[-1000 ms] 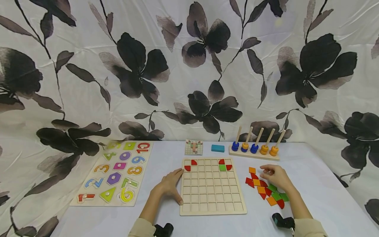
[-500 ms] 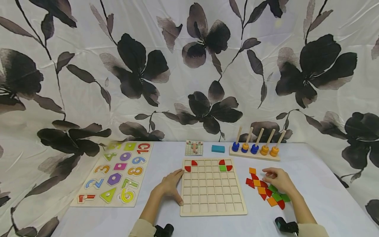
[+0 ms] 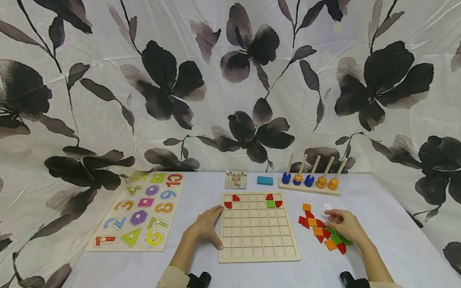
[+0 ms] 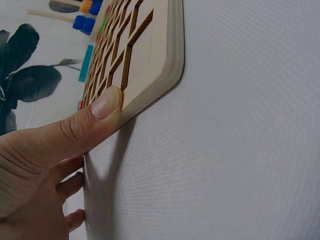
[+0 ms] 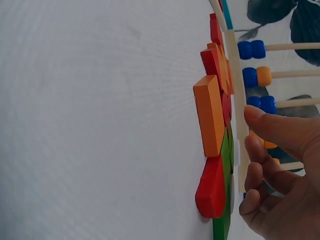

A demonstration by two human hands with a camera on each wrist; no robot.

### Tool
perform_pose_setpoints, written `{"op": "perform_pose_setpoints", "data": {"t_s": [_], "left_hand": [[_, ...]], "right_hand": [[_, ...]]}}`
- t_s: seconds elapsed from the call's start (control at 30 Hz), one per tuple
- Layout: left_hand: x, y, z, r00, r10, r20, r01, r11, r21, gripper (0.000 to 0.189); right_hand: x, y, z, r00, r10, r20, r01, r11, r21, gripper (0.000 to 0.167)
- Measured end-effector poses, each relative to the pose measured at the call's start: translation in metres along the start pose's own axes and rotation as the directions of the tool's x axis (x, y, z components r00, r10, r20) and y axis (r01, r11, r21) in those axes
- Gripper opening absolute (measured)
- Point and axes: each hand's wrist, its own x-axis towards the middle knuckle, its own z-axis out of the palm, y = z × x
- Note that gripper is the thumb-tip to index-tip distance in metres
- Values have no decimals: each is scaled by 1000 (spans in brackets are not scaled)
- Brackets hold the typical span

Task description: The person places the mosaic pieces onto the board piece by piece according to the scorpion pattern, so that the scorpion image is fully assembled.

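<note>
A square wooden grid board (image 3: 257,231) lies mid-table, with red quarter-round pieces (image 3: 228,205) and a green square (image 3: 270,204) in its far cells. My left hand (image 3: 206,226) rests spread along the board's left edge; in the left wrist view its thumb (image 4: 106,106) touches the rim near a corner. Right of the board lies a loose cluster of orange, red and green pieces (image 3: 318,231). Above its green end hovers my right hand (image 3: 343,226), fingers loosely curled and nothing visible between them. A white piece (image 3: 327,206) lies just beyond these fingers.
At the back stand a patterned card (image 3: 236,179), a blue block (image 3: 265,181) and a pegged rack (image 3: 309,190) with blue and orange beads. A number-and-shape puzzle board (image 3: 119,224) lies at left. Floral cloth (image 3: 216,88) hangs behind the table.
My right hand has moved slightly nearer and to the right above the pieces, and the white piece now shows beyond it. My left hand has stayed on the board's edge.
</note>
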Motion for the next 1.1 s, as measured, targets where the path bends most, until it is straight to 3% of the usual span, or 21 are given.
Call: {"op": "perform_pose_setpoints", "data": {"t_s": [0.43, 0.77, 1.1], "left_hand": [[-2, 1, 0, 1000, 12, -7, -12, 1000, 7, 115], [-2, 2, 0, 1000, 12, -6, -12, 1000, 12, 114], [-1, 0, 0, 1000, 8, -3, -8, 1000, 12, 114]], "right_hand": [[-7, -2, -5, 1000, -3, 26, 4, 1000, -21, 40], [-16, 11, -21, 998, 56, -19, -57, 997, -57, 38], [-22, 20, -22, 996, 72, 59, -70, 997, -43, 35]]}}
